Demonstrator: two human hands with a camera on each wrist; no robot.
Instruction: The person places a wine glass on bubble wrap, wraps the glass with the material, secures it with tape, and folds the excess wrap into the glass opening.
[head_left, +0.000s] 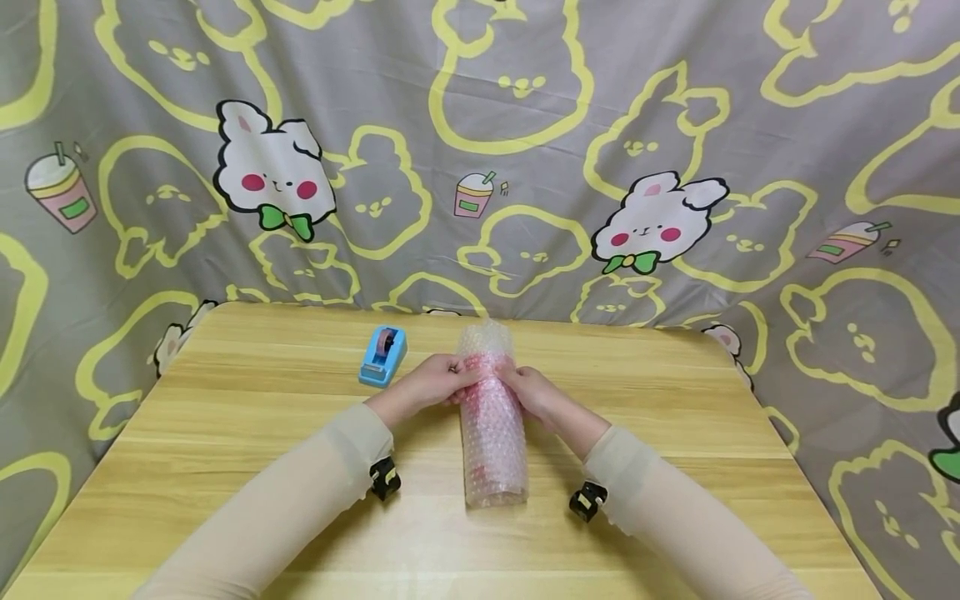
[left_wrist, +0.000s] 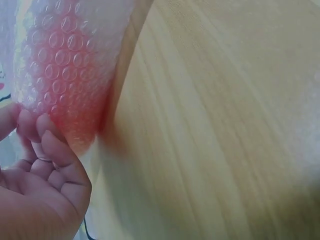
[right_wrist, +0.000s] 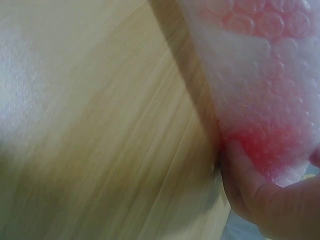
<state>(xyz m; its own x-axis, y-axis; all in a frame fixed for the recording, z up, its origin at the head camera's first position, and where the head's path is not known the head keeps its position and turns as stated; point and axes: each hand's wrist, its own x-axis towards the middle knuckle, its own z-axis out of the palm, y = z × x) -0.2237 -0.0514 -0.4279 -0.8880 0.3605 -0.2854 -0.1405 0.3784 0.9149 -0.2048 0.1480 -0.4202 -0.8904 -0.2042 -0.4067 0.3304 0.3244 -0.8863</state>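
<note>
A roll-shaped bundle of clear bubble wrap (head_left: 493, 450) lies lengthwise on the table, with something pink and red showing through the layers; what is inside cannot be made out. On its left side, near the far end, my left hand (head_left: 433, 382) pinches the wrap. The left wrist view shows those curled fingertips (left_wrist: 47, 127) at the reddish part of the bubble wrap (left_wrist: 70, 55). Opposite, my right hand (head_left: 534, 393) grips the bundle's right side, and in the right wrist view its fingers (right_wrist: 245, 170) press around the red area of the wrap.
A blue tape dispenser (head_left: 383, 356) with a roll of tape stands on the wooden table (head_left: 285, 450), left of the bundle's far end. Behind the table's back edge hangs a grey curtain (head_left: 405, 108) with yellow outlines and cartoon rabbits. Black wrist cameras sit on both sleeves.
</note>
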